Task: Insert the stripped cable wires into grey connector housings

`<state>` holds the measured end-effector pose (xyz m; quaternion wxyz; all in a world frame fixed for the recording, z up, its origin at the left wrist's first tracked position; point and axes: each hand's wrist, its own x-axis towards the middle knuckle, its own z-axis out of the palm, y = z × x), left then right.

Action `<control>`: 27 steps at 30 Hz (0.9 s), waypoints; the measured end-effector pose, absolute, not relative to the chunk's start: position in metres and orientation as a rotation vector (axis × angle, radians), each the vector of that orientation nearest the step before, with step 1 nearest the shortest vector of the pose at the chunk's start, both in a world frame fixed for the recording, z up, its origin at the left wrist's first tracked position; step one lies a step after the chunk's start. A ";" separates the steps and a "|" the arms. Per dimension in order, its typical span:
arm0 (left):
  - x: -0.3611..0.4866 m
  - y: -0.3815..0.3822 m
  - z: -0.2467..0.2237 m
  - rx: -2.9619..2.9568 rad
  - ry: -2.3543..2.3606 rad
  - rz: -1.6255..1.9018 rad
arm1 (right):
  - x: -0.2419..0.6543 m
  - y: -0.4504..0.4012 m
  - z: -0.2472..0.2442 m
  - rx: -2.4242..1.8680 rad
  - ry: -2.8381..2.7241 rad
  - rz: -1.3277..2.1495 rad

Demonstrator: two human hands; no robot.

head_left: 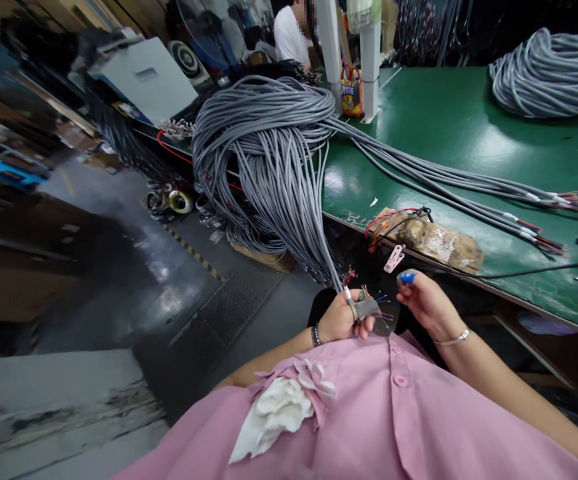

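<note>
Item: grey cable end (349, 303), wires splayed, gripped in my left fingers (339, 320); my right fingers (419, 293), curled, near pink clip (394, 259).

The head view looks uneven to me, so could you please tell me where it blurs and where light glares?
In the head view, the cardboard boxes at the left are smeared; pale glare patches lie on the green table and the floor; the grey cables look fairly sharp.
</note>
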<state>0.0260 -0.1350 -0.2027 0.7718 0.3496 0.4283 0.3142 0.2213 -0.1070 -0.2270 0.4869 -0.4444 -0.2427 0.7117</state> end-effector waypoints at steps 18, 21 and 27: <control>0.055 -0.106 -0.179 0.473 0.820 0.791 | 0.205 -0.078 -0.225 -0.978 -0.761 1.547; 0.056 -0.104 -0.183 0.445 0.839 0.787 | 0.201 -0.075 -0.221 -0.888 -0.593 1.754; 0.060 -0.102 -0.192 0.482 0.879 0.756 | 0.197 -0.073 -0.211 -0.931 -0.516 1.682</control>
